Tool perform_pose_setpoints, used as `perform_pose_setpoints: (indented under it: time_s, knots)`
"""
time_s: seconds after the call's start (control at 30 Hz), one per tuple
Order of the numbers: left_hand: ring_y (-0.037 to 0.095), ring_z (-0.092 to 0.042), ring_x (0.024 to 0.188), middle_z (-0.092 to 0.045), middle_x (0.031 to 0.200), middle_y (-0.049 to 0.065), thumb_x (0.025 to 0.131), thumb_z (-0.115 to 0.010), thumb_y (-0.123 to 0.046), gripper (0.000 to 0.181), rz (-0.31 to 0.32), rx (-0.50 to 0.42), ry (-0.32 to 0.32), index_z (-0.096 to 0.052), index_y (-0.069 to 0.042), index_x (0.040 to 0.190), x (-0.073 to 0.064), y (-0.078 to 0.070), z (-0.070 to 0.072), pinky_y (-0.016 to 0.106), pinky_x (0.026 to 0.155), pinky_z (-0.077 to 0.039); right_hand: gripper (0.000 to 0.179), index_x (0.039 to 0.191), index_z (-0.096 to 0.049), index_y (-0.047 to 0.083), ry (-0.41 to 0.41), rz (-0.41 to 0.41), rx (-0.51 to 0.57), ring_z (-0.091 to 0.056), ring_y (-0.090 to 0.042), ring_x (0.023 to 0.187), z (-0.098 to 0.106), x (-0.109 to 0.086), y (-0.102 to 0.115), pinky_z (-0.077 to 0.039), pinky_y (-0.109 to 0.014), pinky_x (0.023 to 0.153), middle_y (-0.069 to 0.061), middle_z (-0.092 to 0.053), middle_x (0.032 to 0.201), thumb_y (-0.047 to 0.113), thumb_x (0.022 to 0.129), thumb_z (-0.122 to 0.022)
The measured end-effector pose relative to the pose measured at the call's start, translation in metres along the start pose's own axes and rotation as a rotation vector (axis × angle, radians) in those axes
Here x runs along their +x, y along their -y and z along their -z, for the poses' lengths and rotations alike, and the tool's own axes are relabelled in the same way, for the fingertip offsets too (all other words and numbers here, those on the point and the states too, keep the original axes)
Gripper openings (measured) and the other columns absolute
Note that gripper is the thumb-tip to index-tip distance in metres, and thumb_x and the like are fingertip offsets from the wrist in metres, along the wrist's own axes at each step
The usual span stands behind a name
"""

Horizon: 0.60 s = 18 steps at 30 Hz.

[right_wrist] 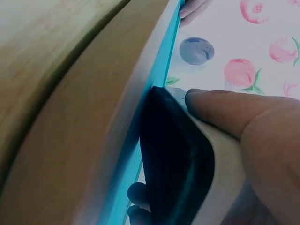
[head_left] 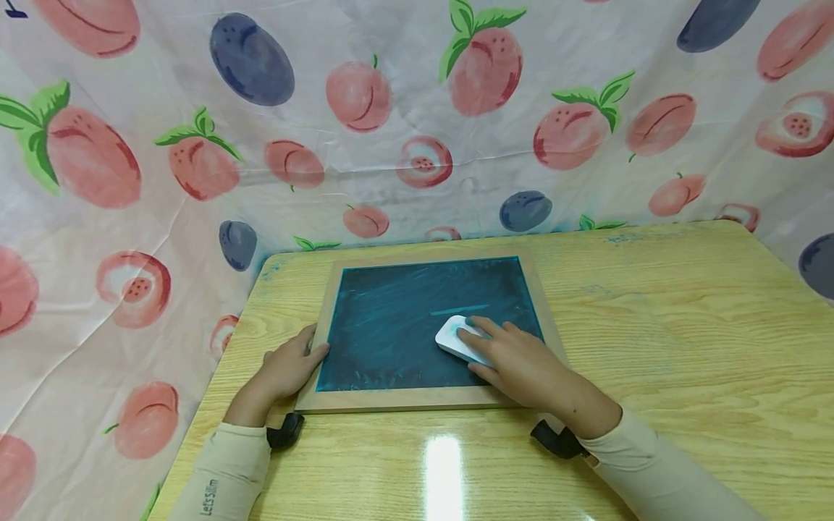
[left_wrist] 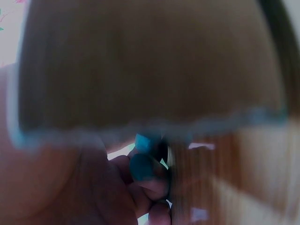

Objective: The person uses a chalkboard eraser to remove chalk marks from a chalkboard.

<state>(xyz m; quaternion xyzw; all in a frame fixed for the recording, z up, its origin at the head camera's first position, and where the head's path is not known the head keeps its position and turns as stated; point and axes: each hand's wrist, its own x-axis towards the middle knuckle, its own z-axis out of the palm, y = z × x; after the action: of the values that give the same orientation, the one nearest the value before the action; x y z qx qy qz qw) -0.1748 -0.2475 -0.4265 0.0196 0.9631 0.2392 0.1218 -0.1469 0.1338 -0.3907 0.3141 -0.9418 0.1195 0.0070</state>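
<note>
One table (head_left: 664, 325) is bearing a framed chalkboard (head_left: 391, 329), probably stiff; the left hand (head_left: 289, 367) is gripping its left rim (head_left: 328, 307), a sound hold. Right of centre, the right hand (head_left: 524, 363) is clasping a white eraser (head_left: 451, 336), likely light, best held by its sides; only the right wrist view is showing its dark underside (right_wrist: 173, 154).

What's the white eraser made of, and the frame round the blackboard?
The white eraser looks like smooth plastic, judging by its even, rounded shell; its dark underside could be felt or foam. The frame is probably wood with a dull finish, being pale tan without shine.
</note>
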Motion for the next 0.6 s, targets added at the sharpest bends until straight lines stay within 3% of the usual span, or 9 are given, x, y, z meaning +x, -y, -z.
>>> perform_pose_setpoints:
  time_s: [0.13,0.43,0.6]
  knots:
    - [0.047,-0.052,0.13,-0.05,0.149,0.023,0.107,-0.042,-0.037,0.061,0.0,-0.005,0.002,-0.027,-0.008,0.159,0.0,-0.001,0.0,0.065,0.095,-0.029,0.056,0.146,-0.053,0.009,-0.016,-0.054,-0.016,-0.061,-0.047,0.118,0.001,0.001,-0.008,-0.048,-0.059,0.099,-0.021,-0.05,0.148,0.028,0.096,-0.068]
    - [0.045,-0.054,0.128,-0.05,0.149,0.022,0.107,-0.041,-0.038,0.062,0.001,-0.011,0.0,-0.025,-0.008,0.159,0.0,-0.001,-0.002,0.064,0.095,-0.029,0.052,0.145,-0.053,0.005,-0.07,-0.259,-0.052,-0.061,-0.053,0.108,0.009,0.001,-0.046,-0.055,-0.061,0.079,-0.028,-0.049,0.146,0.024,0.097,-0.066]
    - [0.046,-0.053,0.129,-0.05,0.149,0.022,0.107,-0.041,-0.037,0.062,-0.002,-0.008,-0.006,-0.026,-0.008,0.159,-0.001,-0.001,-0.002,0.065,0.095,-0.029,0.053,0.145,-0.052,0.004,-0.064,-0.271,-0.038,-0.061,-0.053,0.11,0.011,0.0,-0.054,-0.054,-0.061,0.082,-0.029,-0.047,0.147,0.023,0.098,-0.066]
